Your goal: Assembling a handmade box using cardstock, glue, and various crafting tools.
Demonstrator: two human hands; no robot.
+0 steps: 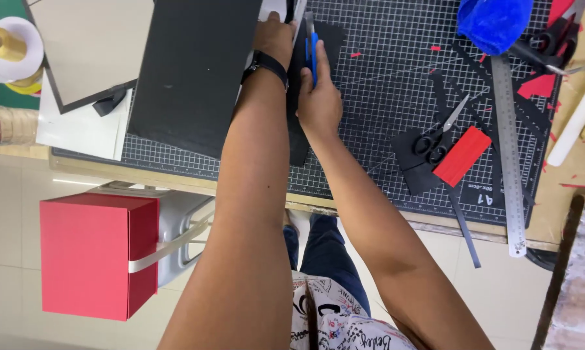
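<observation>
My right hand (318,104) grips a blue utility knife (312,55), blade pointing away from me, over a narrow black card strip (298,139) on the gridded cutting mat (383,91). My left hand (274,37), with a black band on the wrist, presses down on the strip's far end just left of the knife. Its fingertips run out of the top of the frame. A large black card sheet (195,71) lies tilted directly left of both hands.
Black scissors (438,137), a red card piece (462,155) and a long steel ruler (509,149) lie on the mat's right side, with a blue plastic bag (493,23) beyond. A grey board (91,45) and tape rolls (10,45) sit left. A red box (98,253) stands beside the table.
</observation>
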